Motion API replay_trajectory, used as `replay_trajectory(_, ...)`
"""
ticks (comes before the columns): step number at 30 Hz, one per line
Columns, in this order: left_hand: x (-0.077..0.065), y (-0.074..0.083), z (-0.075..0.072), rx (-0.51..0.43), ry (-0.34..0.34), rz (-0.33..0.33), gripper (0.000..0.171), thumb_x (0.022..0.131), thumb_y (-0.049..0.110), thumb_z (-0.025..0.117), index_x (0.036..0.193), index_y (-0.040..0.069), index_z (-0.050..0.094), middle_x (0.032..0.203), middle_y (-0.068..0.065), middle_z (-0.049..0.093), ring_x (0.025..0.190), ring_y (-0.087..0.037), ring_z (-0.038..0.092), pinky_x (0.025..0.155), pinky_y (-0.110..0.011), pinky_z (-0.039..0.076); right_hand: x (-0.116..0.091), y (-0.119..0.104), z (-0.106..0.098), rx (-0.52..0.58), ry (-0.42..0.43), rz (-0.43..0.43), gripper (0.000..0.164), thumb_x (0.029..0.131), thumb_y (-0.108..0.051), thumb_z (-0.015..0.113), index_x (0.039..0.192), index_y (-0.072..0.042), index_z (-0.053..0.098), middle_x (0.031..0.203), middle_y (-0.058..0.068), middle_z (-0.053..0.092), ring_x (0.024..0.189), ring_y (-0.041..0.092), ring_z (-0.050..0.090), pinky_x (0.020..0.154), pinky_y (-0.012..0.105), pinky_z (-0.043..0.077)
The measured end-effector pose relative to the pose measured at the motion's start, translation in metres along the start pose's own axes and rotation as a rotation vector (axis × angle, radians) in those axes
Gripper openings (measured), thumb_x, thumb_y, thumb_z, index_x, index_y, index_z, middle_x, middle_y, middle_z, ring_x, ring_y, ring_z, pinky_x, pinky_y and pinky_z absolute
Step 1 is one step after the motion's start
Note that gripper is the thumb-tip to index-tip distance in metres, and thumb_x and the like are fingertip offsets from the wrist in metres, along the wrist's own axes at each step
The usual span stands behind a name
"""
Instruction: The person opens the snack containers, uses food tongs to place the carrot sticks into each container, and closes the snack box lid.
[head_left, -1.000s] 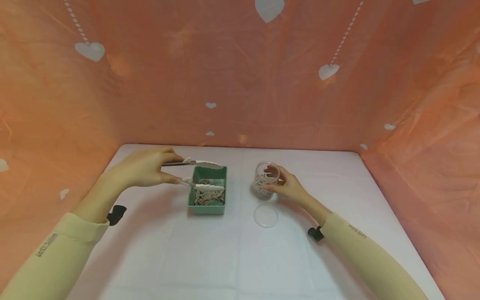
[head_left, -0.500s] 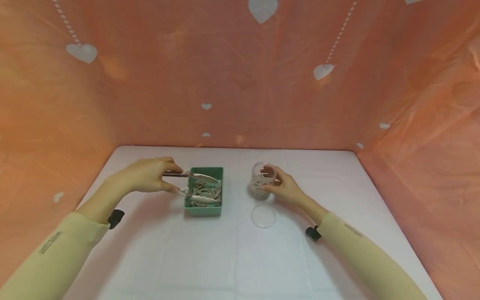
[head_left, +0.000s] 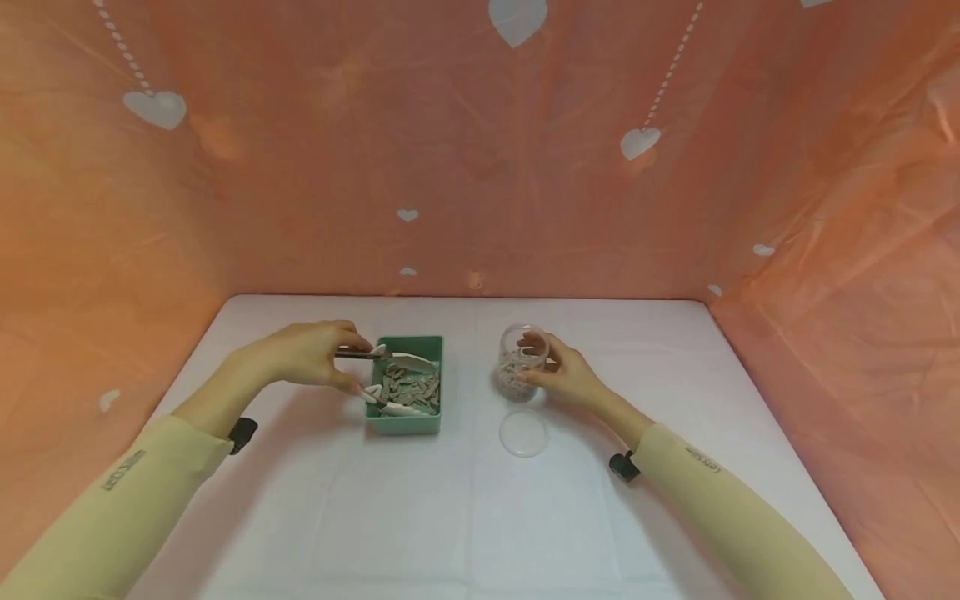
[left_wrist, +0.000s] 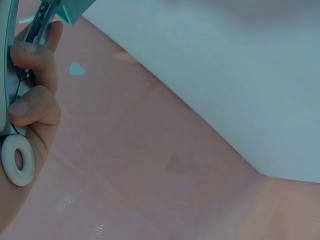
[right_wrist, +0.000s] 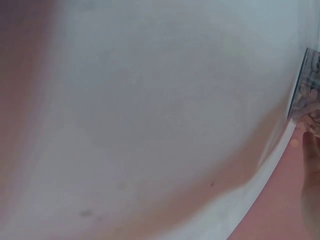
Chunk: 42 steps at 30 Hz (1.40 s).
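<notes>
- Orange sheet (head_left: 450,167): stands behind and at both sides, printed with white hearts (head_left: 640,143).
- White surface (head_left: 450,517): carries the box, jar and lid.
- Yellow sleeves (head_left: 120,508): cover both forearms and have dark lettering.
- Left hand (head_left: 311,354): its grip is closed around the tongs, thumb on the near arm, fingers on the far one.
- Right hand (head_left: 566,372): its grip is grasping the jar from the right side.
- Green box (head_left: 406,425): sits left of the jar, well apart from it.
- Tongs (head_left: 411,362): their two arms stand apart, white ends reaching into the box; whether these touch the pieces cannot be told.
- Clear jar (head_left: 510,343): mouth up and uncovered, partly filled with pieces.
- Clear round lid (head_left: 523,433): lies flat just in front of the jar.
- Brownish pieces (head_left: 420,387): small strips scattered over the box's bottom.
</notes>
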<state>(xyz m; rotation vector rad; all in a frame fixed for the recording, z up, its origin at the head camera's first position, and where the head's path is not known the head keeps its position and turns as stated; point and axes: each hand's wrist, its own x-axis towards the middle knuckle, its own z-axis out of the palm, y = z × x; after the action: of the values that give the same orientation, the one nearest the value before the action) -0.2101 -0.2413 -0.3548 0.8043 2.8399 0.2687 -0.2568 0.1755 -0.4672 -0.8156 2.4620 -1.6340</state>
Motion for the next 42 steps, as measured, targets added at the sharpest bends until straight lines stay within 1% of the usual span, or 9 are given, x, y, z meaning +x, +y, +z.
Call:
replay_trajectory(4,0.0006,-0.0005,0.0023,0.001,-0.002,-0.010,0.064,0.079,0.051,0.086,0.129,0.013,0.073,0.115,0.002,0.067,0.099,-0.021,0.066,0.082,-0.052,0.053,-0.0006,-0.0015,0.0001,-0.005,-0.002,0.010,0.070,0.089,-0.001,0.081,0.149,0.007,0.045,0.144,0.026,0.058,0.132,0.044,0.057,0.107,0.042,0.049)
replay_trajectory(10,0.0021,-0.0005,0.0033,0.015,0.001,-0.019,0.059,0.083,0.051,0.084,0.128,0.015,0.073,0.116,0.002,0.068,0.101,-0.024,0.068,0.083,-0.054,0.053,-0.0018,-0.0048,-0.0005,-0.008,0.001,0.022,0.068,0.089,-0.001,0.081,0.147,0.008,0.046,0.144,0.026,0.058,0.132,0.044,0.058,0.108,0.043,0.048)
replay_trajectory(14,0.0030,0.0011,0.0026,0.008,-0.008,-0.028,0.053,0.085,0.047,0.083,0.127,0.015,0.074,0.120,0.001,0.069,0.108,-0.029,0.069,0.088,-0.057,0.053,-0.0025,-0.0062,-0.0006,0.001,-0.003,0.027,0.067,0.089,-0.001,0.080,0.147,0.008,0.047,0.144,0.027,0.057,0.132,0.044,0.057,0.108,0.044,0.048)
replay_trajectory(18,0.0043,0.0031,0.0018,0.013,-0.005,-0.036,0.046,0.087,0.040,0.083,0.124,0.015,0.075,0.121,-0.001,0.070,0.109,-0.031,0.069,0.090,-0.059,0.052,-0.0030,-0.0053,-0.0010,-0.003,-0.004,0.025,0.067,0.090,-0.001,0.080,0.147,0.008,0.046,0.144,0.026,0.057,0.132,0.045,0.057,0.107,0.043,0.049)
replay_trajectory(22,0.0056,0.0038,0.0017,0.036,0.010,-0.033,0.036,0.088,0.037,0.081,0.118,0.017,0.076,0.119,-0.001,0.071,0.107,-0.029,0.069,0.088,-0.059,0.052,-0.0026,-0.0043,-0.0011,-0.010,-0.008,0.025,0.068,0.090,-0.003,0.080,0.148,0.007,0.045,0.145,0.026,0.057,0.132,0.044,0.057,0.107,0.041,0.049)
replay_trajectory(28,0.0057,0.0059,0.0001,0.033,0.015,-0.022,0.028,0.089,0.035,0.080,0.112,0.019,0.078,0.111,0.003,0.073,0.100,-0.023,0.069,0.085,-0.056,0.052,-0.0009,-0.0027,-0.0017,-0.004,-0.003,0.022,0.068,0.089,-0.001,0.080,0.148,0.008,0.046,0.144,0.026,0.057,0.133,0.044,0.056,0.109,0.045,0.047)
replay_trajectory(34,0.0042,0.0065,0.0006,0.025,0.019,-0.009,0.024,0.089,0.033,0.080,0.109,0.020,0.078,0.105,0.005,0.074,0.096,-0.021,0.070,0.083,-0.055,0.053,-0.0016,-0.0051,-0.0015,-0.003,-0.002,0.022,0.067,0.090,-0.001,0.080,0.147,0.008,0.047,0.144,0.027,0.057,0.134,0.044,0.056,0.109,0.046,0.047)
replay_trajectory(38,0.0034,0.0067,0.0006,0.029,0.015,-0.012,0.024,0.089,0.033,0.081,0.109,0.021,0.078,0.106,0.006,0.074,0.095,-0.019,0.069,0.082,-0.054,0.053,-0.0029,-0.0074,-0.0013,-0.012,-0.005,0.025,0.065,0.090,-0.001,0.079,0.146,0.008,0.047,0.144,0.027,0.057,0.131,0.045,0.057,0.107,0.043,0.049)
replay_trajectory(42,0.0032,0.0070,0.0001,0.020,0.009,-0.024,0.025,0.090,0.034,0.081,0.110,0.021,0.078,0.108,0.005,0.074,0.098,-0.020,0.070,0.083,-0.055,0.053,-0.0025,-0.0068,-0.0008,-0.035,-0.005,0.016,0.065,0.091,-0.003,0.079,0.146,0.008,0.047,0.143,0.025,0.058,0.131,0.043,0.058,0.106,0.043,0.050)
